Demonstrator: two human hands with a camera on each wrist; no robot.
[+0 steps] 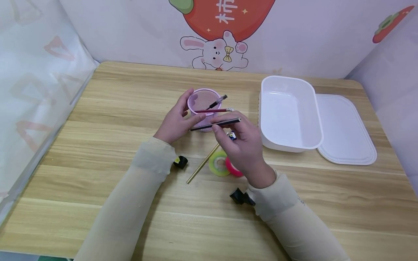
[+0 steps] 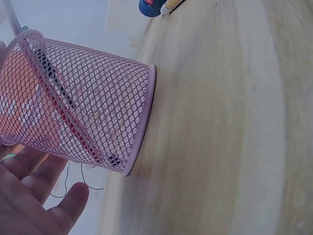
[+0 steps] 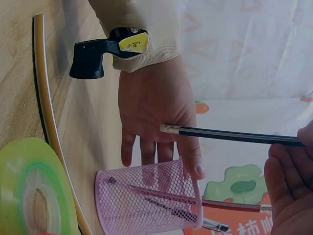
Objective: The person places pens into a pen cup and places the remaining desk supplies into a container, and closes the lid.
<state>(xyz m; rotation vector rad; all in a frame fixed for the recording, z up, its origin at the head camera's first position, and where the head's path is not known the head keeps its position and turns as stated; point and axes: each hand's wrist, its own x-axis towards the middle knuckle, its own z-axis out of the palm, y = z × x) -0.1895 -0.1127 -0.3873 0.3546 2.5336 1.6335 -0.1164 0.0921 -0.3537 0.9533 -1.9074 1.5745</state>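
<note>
A pink mesh pen cup stands on the table, holding a red pencil and a clear-barrelled pen with a black grip. My left hand holds the cup from the left, thumb at the near rim and fingers around the far side. In front of the cup, my right hand pinches a black pencil between thumb and fingers. That pencil lies nearly level, its eraser end pointing towards my left hand. A gold pencil lies on the table below my hands.
A yellow-green tape roll and a bright pink tape roll lie near the gold pencil. Partly hidden by my right hand is a small blue-and-white item. At right stand a white plastic box and its flat lid.
</note>
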